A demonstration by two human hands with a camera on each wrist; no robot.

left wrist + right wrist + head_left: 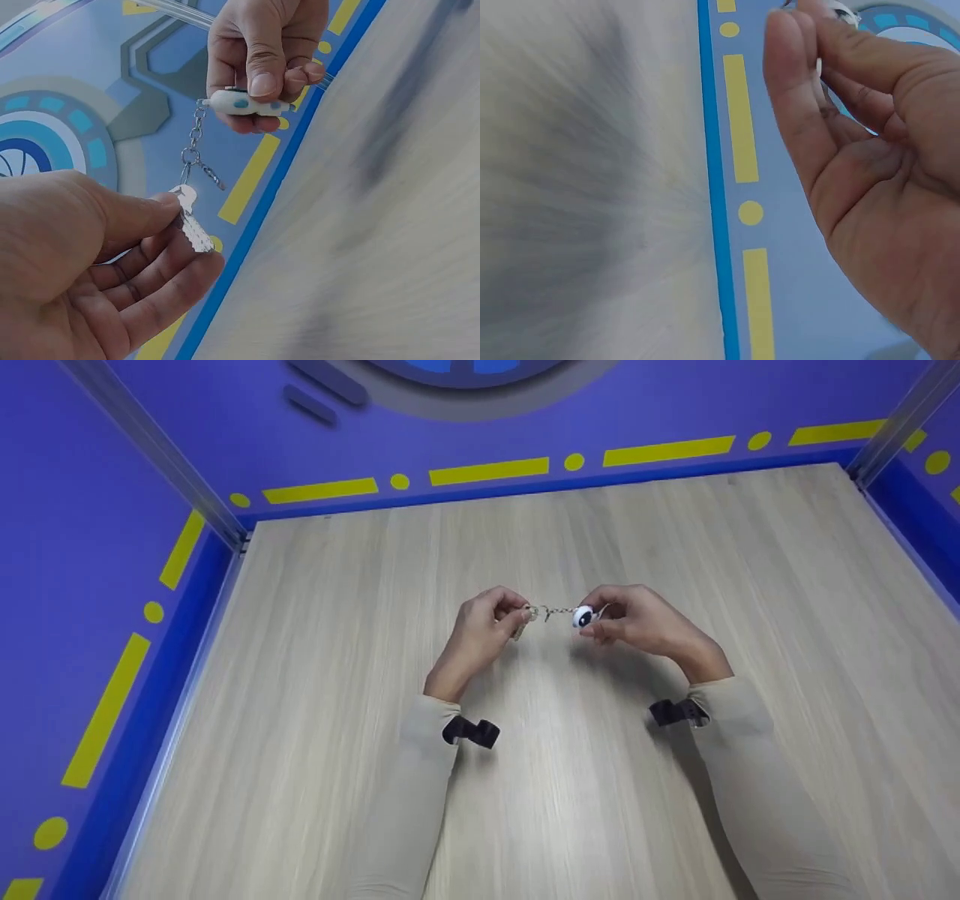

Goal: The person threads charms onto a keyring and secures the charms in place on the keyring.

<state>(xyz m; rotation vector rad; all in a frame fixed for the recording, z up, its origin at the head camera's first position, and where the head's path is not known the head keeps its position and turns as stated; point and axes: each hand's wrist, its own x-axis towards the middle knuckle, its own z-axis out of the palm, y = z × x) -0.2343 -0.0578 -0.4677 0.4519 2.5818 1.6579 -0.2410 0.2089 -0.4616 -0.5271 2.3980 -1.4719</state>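
Observation:
My left hand (480,630) pinches a silver key (193,225) between thumb and fingertips, its toothed blade pointing down in the left wrist view. A short metal chain (195,135) with a small clasp (212,175) runs from the key to a small white figurine (583,616) with a black oval marking. My right hand (637,619) grips that figurine with thumb and fingers. In the left wrist view the figurine's side shows blue-grey spots. Between the two hands the chain stretches across, above the tabletop. Fingers mostly hide the figurine in the right wrist view.
Under both hands lies a light wood-grain tabletop (360,660). Blue-purple panels (637,405) with yellow dashes and dots stand behind and at both sides, joined by metal posts (161,450). Each sleeved wrist wears a black camera mount (471,731).

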